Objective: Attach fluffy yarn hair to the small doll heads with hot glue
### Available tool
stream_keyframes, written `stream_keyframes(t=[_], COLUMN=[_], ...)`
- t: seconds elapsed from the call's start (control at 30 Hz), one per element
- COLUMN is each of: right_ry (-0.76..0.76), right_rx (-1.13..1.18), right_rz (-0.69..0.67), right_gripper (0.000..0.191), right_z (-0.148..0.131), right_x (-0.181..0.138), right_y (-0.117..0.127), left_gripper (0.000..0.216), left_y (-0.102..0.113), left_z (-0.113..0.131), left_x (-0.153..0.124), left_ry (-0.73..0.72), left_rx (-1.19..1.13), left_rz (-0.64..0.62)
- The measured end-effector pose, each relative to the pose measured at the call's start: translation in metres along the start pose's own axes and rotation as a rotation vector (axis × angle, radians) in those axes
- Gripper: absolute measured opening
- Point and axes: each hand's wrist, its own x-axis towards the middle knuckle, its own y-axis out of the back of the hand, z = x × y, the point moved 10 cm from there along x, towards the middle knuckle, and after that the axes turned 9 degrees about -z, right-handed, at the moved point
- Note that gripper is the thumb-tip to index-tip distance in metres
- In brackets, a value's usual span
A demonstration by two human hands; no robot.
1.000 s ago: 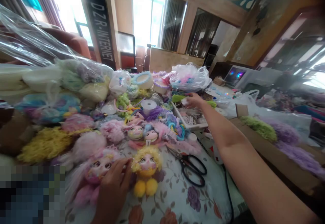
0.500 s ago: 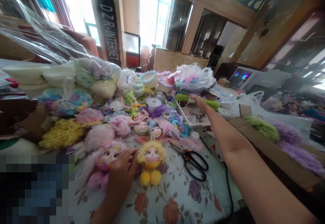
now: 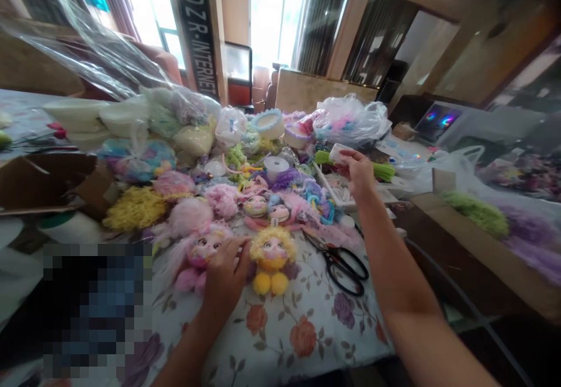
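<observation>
In the upper left of the frame, clear plastic bags (image 3: 131, 112) of pastel stuffing are being piled on a floral tablecloth (image 3: 280, 328). Lower down, a pink-haired doll (image 3: 202, 252) is being kept flat on the cloth, and the left hand (image 3: 225, 270) is being rested just right of it, its fingers (image 3: 236, 248) laid close together with the tips at the gap before a yellow-haired doll (image 3: 272, 255). Above, at the top centre, a dark banner (image 3: 199, 30) is being shown with the white letters "D Z R·INTERNET". Black scissors (image 3: 346, 261) are being left right of the dolls. Right of centre, a small white piece (image 3: 339, 153) is being pinched by the thumb and fingertips of the raised right hand (image 3: 362, 173), above a white tray (image 3: 337, 191).
</observation>
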Motion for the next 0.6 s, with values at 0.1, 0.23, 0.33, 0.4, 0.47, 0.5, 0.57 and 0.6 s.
stream_keyframes(t=[0.1,0.23,0.33,0.4,0.47,0.5,0.57,0.6], right_ry=[0.113,0.016,-0.155,-0.204,-0.190,-0.165,-0.092,-0.055], right_rx=[0.165,0.413,0.541,0.568,0.548,0.530,0.515,0.522], right_rz=[-0.207,-0.269,-0.179,-0.134,-0.146,-0.175,-0.255,-0.302], right_gripper=[0.036,0.024,0.016,0.013,0.012,0.012,0.014,0.016], right_z=[-0.006,0.044,0.097,0.118,0.121,0.116,0.097,0.086], right_x=[-0.075,-0.165,-0.204,-0.220,-0.228,-0.230,-0.233,-0.233], right_y=[-0.049,-0.078,-0.076,-0.069,-0.064,-0.064,-0.069,-0.074], left_gripper=[0.021,0.017,0.021,0.024,0.022,0.020,0.016,0.017], left_y=[0.003,-0.002,-0.006,-0.006,-0.003,-0.001,-0.002,-0.006], left_z=[0.003,0.002,0.005,0.012,0.024,0.030,0.037,0.037], left_x=[-0.001,-0.003,-0.006,-0.009,-0.013,-0.016,-0.019,-0.019], left_ry=[0.020,0.042,0.018,-0.019,-0.081,-0.103,-0.093,-0.052], left_rx=[-0.028,-0.024,0.026,0.043,0.032,0.010,-0.092,-0.181], left_rz=[-0.006,-0.050,-0.067,-0.051,-0.012,0.007,-0.006,-0.050])
